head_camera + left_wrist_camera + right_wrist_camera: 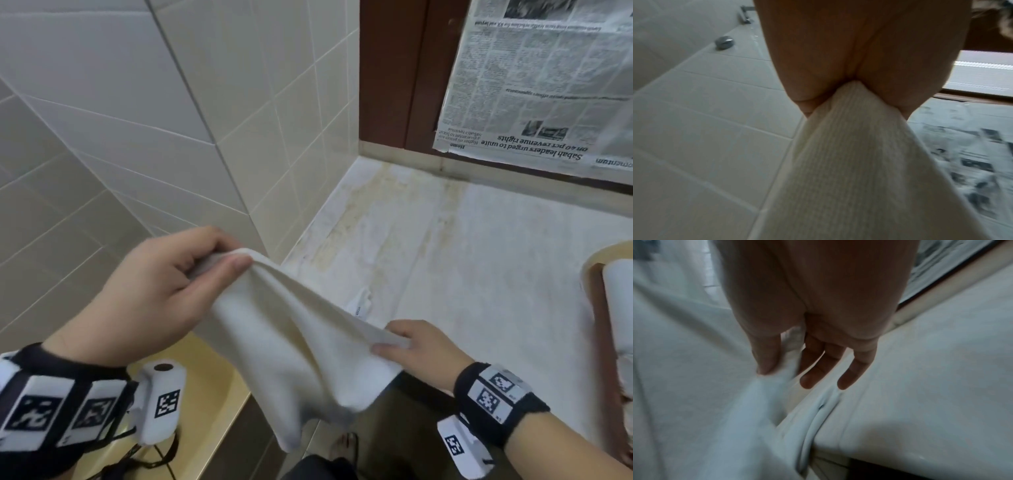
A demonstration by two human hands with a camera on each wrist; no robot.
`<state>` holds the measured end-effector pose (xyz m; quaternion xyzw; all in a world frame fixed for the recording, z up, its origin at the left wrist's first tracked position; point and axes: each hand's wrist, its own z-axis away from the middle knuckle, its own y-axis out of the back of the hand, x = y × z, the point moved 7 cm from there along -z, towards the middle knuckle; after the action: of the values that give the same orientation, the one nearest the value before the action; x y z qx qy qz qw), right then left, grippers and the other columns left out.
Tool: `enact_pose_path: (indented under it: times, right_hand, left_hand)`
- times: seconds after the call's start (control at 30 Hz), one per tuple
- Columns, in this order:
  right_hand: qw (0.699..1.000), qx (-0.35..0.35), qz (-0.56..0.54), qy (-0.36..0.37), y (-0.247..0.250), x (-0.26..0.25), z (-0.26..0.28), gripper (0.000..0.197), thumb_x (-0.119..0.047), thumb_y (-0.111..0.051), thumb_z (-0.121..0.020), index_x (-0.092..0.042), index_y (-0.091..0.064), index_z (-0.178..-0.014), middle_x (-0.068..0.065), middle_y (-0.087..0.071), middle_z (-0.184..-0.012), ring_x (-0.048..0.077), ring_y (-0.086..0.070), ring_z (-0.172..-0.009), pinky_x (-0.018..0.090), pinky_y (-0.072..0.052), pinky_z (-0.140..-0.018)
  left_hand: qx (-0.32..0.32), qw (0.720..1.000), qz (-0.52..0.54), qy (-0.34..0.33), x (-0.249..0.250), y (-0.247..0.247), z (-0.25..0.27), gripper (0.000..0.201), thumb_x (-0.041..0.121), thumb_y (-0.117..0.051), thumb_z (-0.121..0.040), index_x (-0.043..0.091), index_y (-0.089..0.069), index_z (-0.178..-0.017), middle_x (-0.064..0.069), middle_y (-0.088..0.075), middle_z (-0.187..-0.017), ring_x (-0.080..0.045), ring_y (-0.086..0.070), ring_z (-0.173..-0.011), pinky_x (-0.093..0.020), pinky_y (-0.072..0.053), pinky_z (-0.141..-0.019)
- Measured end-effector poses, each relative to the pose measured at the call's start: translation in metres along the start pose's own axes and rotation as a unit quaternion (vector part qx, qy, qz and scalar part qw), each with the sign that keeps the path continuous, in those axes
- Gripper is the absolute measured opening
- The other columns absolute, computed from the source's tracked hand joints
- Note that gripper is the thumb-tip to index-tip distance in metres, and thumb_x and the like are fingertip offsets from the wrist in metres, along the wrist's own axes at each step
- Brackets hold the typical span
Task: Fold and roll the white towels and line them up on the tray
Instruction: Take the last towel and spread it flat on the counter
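- My left hand [154,284] is raised left of the worktop [479,260], its fingers [236,263] clamped on one corner of the white towel [301,342].
- My right hand [421,346] pinches the other corner at the worktop's near edge.
- One loose towel; one rolled towel [616,301] on the tray [596,294], at the worktop's right.
- The newspaper [541,85] behind hangs upside down: "Sabah leaders urged to unite".

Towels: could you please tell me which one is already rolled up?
The towel on the tray at far right is rolled; the towel in both hands hangs loose.
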<state>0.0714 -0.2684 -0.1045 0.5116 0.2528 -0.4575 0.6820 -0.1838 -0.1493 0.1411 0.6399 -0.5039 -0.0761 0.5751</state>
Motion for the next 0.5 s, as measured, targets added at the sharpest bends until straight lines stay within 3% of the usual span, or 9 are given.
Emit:
enact_pose_path:
  times: [0.07, 0.13, 0.17, 0.23, 0.33, 0.43, 0.5]
  right_hand:
    - [0.991, 0.101, -0.083, -0.026, 0.025, 0.019, 0.006, 0.022, -0.036, -0.077, -0.087, -0.018, -0.073, -0.077, 0.001, -0.07, -0.074, 0.009, -0.063, -0.071, 0.025, -0.041, -0.069]
    - [0.965, 0.191, -0.179, -0.027, 0.053, 0.026, 0.02, 0.014, -0.017, -0.074, -0.09, -0.012, -0.073, -0.077, 0.003, -0.07, -0.076, 0.012, -0.062, -0.074, 0.025, -0.043, -0.073]
    - [0.957, 0.205, -0.202, -0.024, 0.06, 0.025, 0.027, 0.014, -0.013, -0.07, -0.093, -0.012, -0.072, -0.079, 0.004, -0.069, -0.077, 0.014, -0.06, -0.076, 0.026, -0.043, -0.074]
    - [0.961, 0.203, -0.185, -0.015, 0.067, 0.014, 0.039, 0.018, -0.022, -0.062, -0.099, -0.016, -0.069, -0.084, 0.005, -0.067, -0.081, 0.019, -0.059, -0.079, 0.034, -0.042, -0.074]
    - [0.981, 0.178, -0.071, 0.017, 0.06, -0.025, 0.056, 0.013, -0.024, -0.055, -0.101, -0.024, -0.066, -0.092, -0.004, -0.069, -0.085, 0.014, -0.064, -0.084, 0.033, -0.047, -0.075]
    - [0.987, 0.141, 0.046, 0.064, 0.046, -0.074, 0.073, 0.012, -0.024, -0.052, -0.098, -0.031, -0.061, -0.095, -0.011, -0.068, -0.085, 0.006, -0.063, -0.08, 0.031, -0.05, -0.072]
    - [0.985, 0.115, 0.111, 0.067, 0.041, -0.09, 0.077, 0.011, -0.03, -0.052, -0.098, -0.033, -0.058, -0.09, -0.01, -0.067, -0.081, 0.007, -0.062, -0.075, 0.031, -0.051, -0.068]
  left_hand:
    - [0.004, 0.997, 0.038, 0.06, -0.035, -0.009, 0.013, 0.026, 0.049, -0.057, -0.097, 0.028, -0.071, -0.093, 0.005, -0.07, -0.079, -0.01, -0.066, -0.072, -0.028, -0.049, -0.064]
    - [-0.012, 0.983, 0.116, 0.142, -0.078, -0.039, 0.031, 0.041, 0.059, -0.053, -0.095, 0.02, -0.069, -0.096, -0.001, -0.068, -0.077, -0.021, -0.065, -0.072, -0.036, -0.049, -0.067]
    - [-0.022, 0.973, 0.141, 0.183, -0.098, -0.06, 0.043, 0.046, 0.062, -0.052, -0.094, 0.018, -0.067, -0.095, -0.003, -0.066, -0.076, -0.022, -0.063, -0.071, -0.035, -0.048, -0.067]
    - [-0.054, 0.958, 0.138, 0.246, -0.131, -0.111, 0.069, 0.048, 0.063, -0.051, -0.097, 0.017, -0.063, -0.09, -0.001, -0.062, -0.072, -0.014, -0.058, -0.066, -0.034, -0.045, -0.066]
    - [-0.181, 0.928, 0.087, 0.313, -0.16, -0.2, 0.113, 0.029, 0.049, -0.051, -0.102, 0.027, -0.062, -0.087, 0.011, -0.064, -0.069, -0.005, -0.06, -0.066, -0.038, -0.052, -0.072]
    - [-0.281, 0.909, 0.116, 0.286, -0.137, -0.259, 0.124, 0.007, 0.042, -0.061, -0.1, 0.038, -0.066, -0.102, 0.019, -0.072, -0.094, 0.003, -0.068, -0.085, -0.032, -0.057, -0.086]
    - [-0.271, 0.922, 0.157, 0.226, -0.097, -0.259, 0.098, 0.017, 0.04, -0.065, -0.098, 0.041, -0.066, -0.115, 0.023, -0.071, -0.109, 0.012, -0.063, -0.102, -0.023, -0.051, -0.096]
